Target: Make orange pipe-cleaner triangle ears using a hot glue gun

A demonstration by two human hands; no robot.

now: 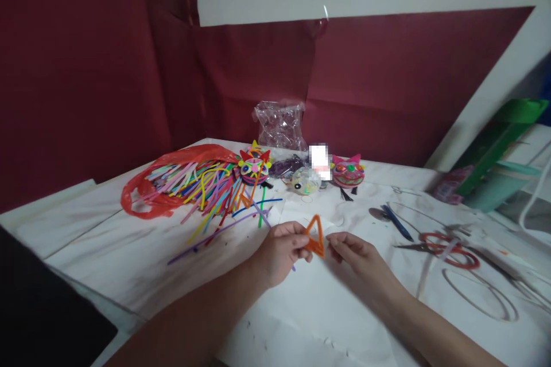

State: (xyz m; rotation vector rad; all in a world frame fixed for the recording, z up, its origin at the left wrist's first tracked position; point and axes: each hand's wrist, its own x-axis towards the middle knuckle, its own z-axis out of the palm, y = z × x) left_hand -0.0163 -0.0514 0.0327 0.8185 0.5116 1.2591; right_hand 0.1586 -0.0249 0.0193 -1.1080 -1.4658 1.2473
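Note:
My left hand (284,246) pinches an orange pipe cleaner (319,235) bent into a small triangle that stands upright from the fingertips. Just to its right is my right hand (353,251), thumb and forefinger pressed together. A small gap shows between those fingertips and the triangle, and whatever they might hold is too small to make out. Under both hands lies white paper (318,304). Beyond the left hand, loose pipe cleaners of many colours (210,183) spill out of a red plastic bag (189,153).
Decorated face-like ornaments, one red and yellow (253,168) and one pink (348,172), stand at the back near a clear plastic wrapper (282,125). To the right lie a blue pen-like tool (396,222), orange-handled scissors (451,250) and coiled cord (480,295). A pale green container (501,186) stands further right.

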